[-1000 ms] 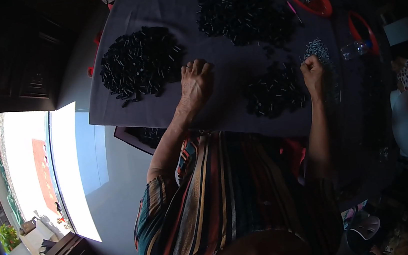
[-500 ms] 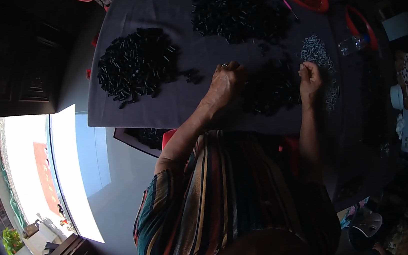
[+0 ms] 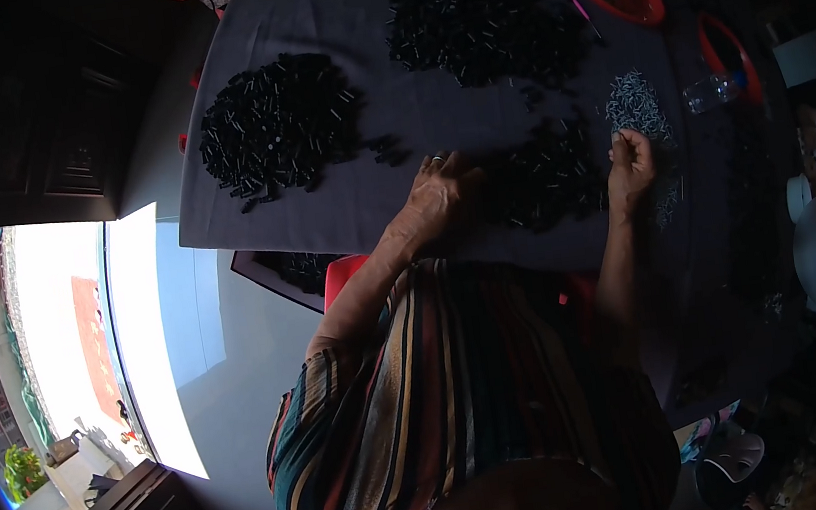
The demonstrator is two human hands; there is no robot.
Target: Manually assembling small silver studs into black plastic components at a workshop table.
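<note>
Big heap of black tubes (image 3: 277, 119) far left on grey cloth (image 3: 383, 36), 2nd heap (image 3: 477, 20) at top. Left hand (image 3: 439, 191) flat, fingers loosely spread, touching small black pile (image 3: 545, 179). Right hand (image 3: 628, 157) pinched narrow by silver pieces (image 3: 634, 103); can't tell what it holds. Red tray (image 3: 647, 11) top right.

Black small cylindrical pieces (image 3: 278, 129) are lying in heaps on a grey cloth-covered table (image 3: 378, 77); silvery small metal pieces (image 3: 634, 103) are glinting beside a round red plastic bowl (image 3: 646, 4).
</note>
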